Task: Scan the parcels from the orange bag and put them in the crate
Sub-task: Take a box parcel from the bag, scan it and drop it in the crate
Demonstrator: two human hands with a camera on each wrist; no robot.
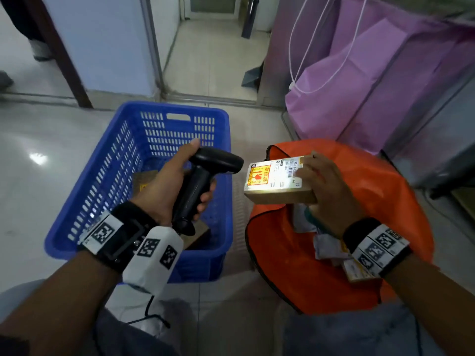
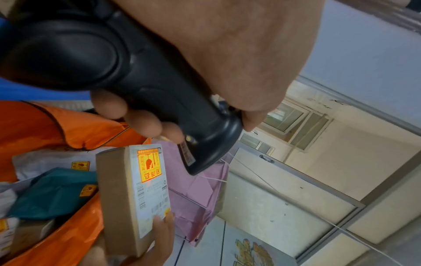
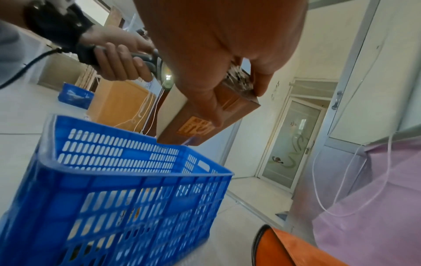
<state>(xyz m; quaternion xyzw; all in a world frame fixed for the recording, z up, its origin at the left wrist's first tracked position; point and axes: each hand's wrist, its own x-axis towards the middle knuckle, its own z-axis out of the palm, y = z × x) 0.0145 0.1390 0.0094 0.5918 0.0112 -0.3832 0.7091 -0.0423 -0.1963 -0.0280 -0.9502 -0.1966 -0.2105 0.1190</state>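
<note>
— What's nearest, and how is it held?

— The left hand (image 1: 177,183) has its fingers wrapped round the grip of a black scanner (image 1: 205,176), smooth moulded plastic with a flared foot. Just beside its nose, the right hand (image 1: 326,191) holds a small cardboard parcel (image 1: 277,183) above the mouth of the orange bag (image 1: 380,199), fingers curled under the base and thumb pinching the far end of the top.

— How would you expect that parcel to handle?

— Light and stiff, I'd judge: a flat brown box with sharp edges and a glossy white label lit by the scanner beam. The orange sticker looks like a fragile mark (so set it down, don't drop it). Gripping the short end keeps the barcode clear.

— And beyond the hands?

— The bag is slick, crinkled sheet with dark piping, and soft mailers (image 1: 331,247) lie in it; those would flex, so take them flat. Left of it stands the blue crate (image 1: 108,181), rigid slotted plastic, with cardboard boxes (image 1: 144,181) already on its floor. Farther off, pale purple fabric sacks (image 1: 385,80) with white cord.
</note>
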